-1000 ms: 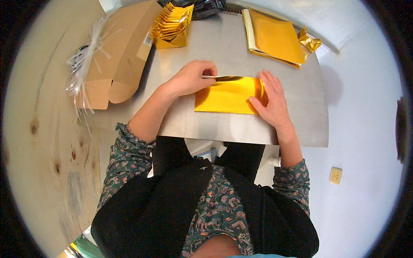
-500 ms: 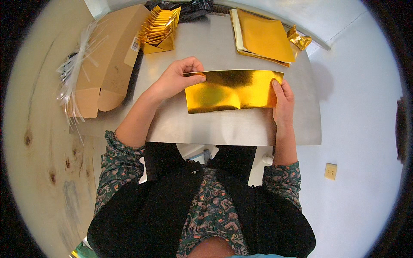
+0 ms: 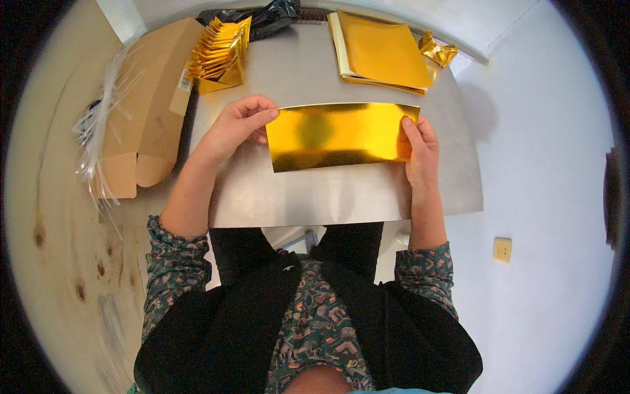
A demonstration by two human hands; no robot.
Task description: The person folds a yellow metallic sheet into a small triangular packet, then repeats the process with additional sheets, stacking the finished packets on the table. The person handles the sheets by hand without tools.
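Observation:
A shiny gold foil sheet (image 3: 338, 139), a wide rectangle, is stretched between my two hands above the metal table. My left hand (image 3: 244, 123) pinches its upper left corner, thumb in front and the other fingers behind. At the opposite end, my right hand (image 3: 422, 148) grips the right edge, with the thumb flat on the gold face and the fingers curled behind. The sheet looks nearly flat, its lower edge slanting slightly up to the right.
Folded gold packets (image 3: 226, 49) stand in a row at the back left, beside an open cardboard box (image 3: 141, 111) with clear plastic strips (image 3: 98, 138) at its side. A stack of gold sheets (image 3: 384, 52) and a crumpled gold piece (image 3: 438, 50) lie at the back right of the table (image 3: 282, 200).
The crease in the gold sheet's middle has smoothed out. My left hand has shifted to the sheet's corner, its fingers now lower behind. The whole scene has drifted slightly left.

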